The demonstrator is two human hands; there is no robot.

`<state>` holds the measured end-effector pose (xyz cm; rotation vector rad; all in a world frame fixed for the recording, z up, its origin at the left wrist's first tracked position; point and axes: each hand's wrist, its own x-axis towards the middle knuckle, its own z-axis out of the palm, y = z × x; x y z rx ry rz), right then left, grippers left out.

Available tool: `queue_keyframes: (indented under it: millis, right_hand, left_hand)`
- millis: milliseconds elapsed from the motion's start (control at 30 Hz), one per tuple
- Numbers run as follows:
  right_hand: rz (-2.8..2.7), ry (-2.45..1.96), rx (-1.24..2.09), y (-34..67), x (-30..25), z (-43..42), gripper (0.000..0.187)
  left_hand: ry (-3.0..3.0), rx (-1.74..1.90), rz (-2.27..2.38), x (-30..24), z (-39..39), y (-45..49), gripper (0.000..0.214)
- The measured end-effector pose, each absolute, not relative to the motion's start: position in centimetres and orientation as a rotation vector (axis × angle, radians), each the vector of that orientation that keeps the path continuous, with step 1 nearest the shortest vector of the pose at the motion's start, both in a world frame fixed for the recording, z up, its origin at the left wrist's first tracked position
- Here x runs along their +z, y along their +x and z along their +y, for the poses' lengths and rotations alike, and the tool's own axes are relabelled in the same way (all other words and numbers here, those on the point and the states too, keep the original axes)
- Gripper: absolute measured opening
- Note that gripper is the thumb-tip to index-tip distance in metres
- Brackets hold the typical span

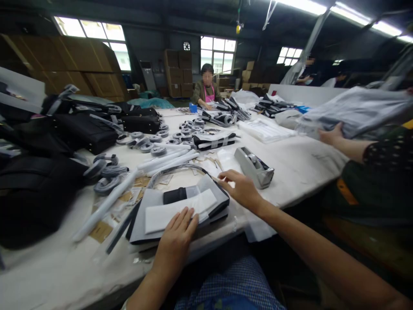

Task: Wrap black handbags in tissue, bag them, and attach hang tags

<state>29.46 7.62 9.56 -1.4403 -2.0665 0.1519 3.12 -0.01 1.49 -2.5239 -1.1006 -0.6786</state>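
A black handbag (222,206) lies flat at the table's front edge, with grey-white wrapping sheet (151,200) over it and a wrapped handle (176,168) arching at its far side. On top is a folded white padding sheet (158,218), beside a black strap piece (174,195). My left hand (180,228) rests flat on the padding, fingers stretched out. My right hand (240,189) is at the bag's right far corner, fingertips drawn together near the handle's end; whatever they pinch is too small to make out. Just beyond it stands a grey tape dispenser (254,167).
Black bags (85,131) are piled on the left. Wrapped strap rolls (158,150), white tubes (106,211) and paper scraps lie mid-table. A co-worker (207,88) sits across; another person's hand (332,134) at right holds a plastic-wrapped bundle (358,107).
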Motion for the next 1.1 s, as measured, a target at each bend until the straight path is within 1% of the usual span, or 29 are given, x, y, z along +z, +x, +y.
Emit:
queue_keyframes:
  millis: [67, 100, 167, 233, 267, 433, 533, 700, 900, 1000, 1100]
  right_hand:
    - [-1.841, -1.498, -0.044, 34.9, 10.1, 8.0, 0.019]
    - [-1.730, -1.585, -0.085, 37.6, 10.3, 8.4, 0.021]
    - [-1.499, -1.816, 0.024, 42.2, 10.5, 9.9, 0.020]
    - [-1.402, -1.919, 0.151, 45.1, 10.2, 11.5, 0.020]
    - [-1.375, -1.944, 0.222, 45.9, 10.0, 12.3, 0.022]
    - [-1.233, -1.945, 0.583, 46.0, 8.4, 14.9, 0.038]
    - [-1.129, -1.881, 0.742, 45.9, 8.1, 15.5, 0.043]
    - [-1.040, -1.656, 0.811, 46.2, 9.8, 14.6, 0.038]
    - [-1.039, -1.402, 0.853, 46.5, 12.5, 9.2, 0.033]
    - [-0.981, -1.408, 0.885, 46.9, 12.7, 6.4, 0.031]
    - [-0.928, -1.506, 0.937, 47.5, 11.5, 4.3, 0.033]
  left_hand:
    - [-2.526, -0.681, -1.094, 1.4, 0.0, 3.0, 0.051]
    - [-2.524, -0.684, -1.091, 1.4, 0.0, 3.0, 0.051]
    - [-2.512, -0.692, -1.083, 1.4, 0.0, 3.0, 0.052]
    - [-2.489, -0.698, -1.072, 1.5, 0.0, 3.1, 0.053]
    - [-2.478, -0.697, -1.068, 1.6, 0.0, 3.2, 0.053]
    - [-2.455, -0.670, -1.054, 1.8, 0.0, 3.2, 0.053]
    - [-2.446, -0.666, -1.065, 1.6, -0.1, 3.2, 0.052]
    - [-2.434, -0.668, -1.061, 1.5, -0.1, 3.2, 0.053]
    - [-2.420, -0.668, -1.028, 1.4, 0.1, 3.1, 0.051]
    - [-2.427, -0.654, -1.037, 1.2, 0.1, 3.0, 0.053]
    - [-2.427, -0.650, -1.043, 1.0, 0.0, 2.8, 0.053]
